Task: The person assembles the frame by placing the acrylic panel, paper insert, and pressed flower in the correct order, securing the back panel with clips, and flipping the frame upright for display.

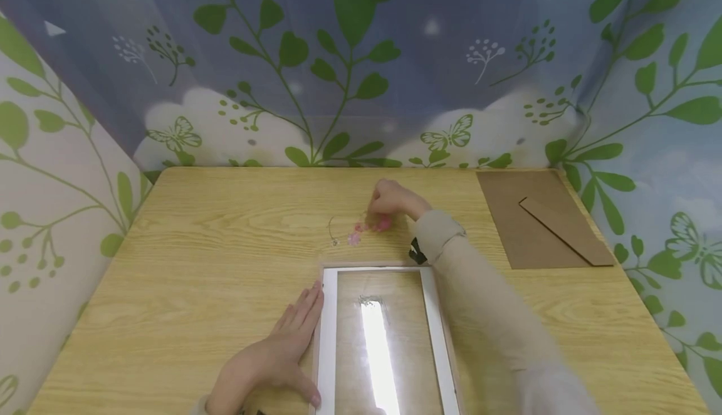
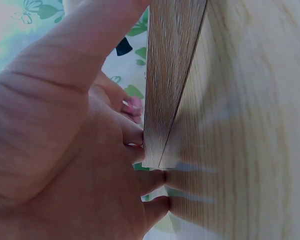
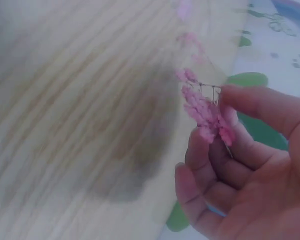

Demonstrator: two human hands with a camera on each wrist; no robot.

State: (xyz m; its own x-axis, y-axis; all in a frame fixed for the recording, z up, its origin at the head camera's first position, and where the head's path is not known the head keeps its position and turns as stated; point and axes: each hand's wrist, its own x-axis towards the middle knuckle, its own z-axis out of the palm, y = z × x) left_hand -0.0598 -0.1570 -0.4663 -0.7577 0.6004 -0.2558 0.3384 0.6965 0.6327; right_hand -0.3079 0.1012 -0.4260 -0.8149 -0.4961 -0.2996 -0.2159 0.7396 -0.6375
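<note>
A picture frame (image 1: 328,340) with a white inner border and wood-grain sides lies near the front of the table. My left hand (image 1: 276,349) rests along its left side, fingers extended and touching the edge; the left wrist view shows the fingertips at the table beside the wood-grain side (image 2: 167,65). Beyond the frame, my right hand (image 1: 392,199) pinches a thin sprig of small pink flowers (image 3: 202,112) by its stem between thumb and finger. Just left of it lie a pale lilac flower (image 1: 353,239) and a thin curved stem (image 1: 330,227) with a tiny pale bloom.
At the back right lies a brown backing board (image 1: 502,214) with a stand leg (image 1: 564,233) on it. A strip of light reflects in the frame's clear pane (image 1: 379,352). Leaf-patterned cloth (image 1: 316,89) hangs around the wooden table (image 1: 186,264).
</note>
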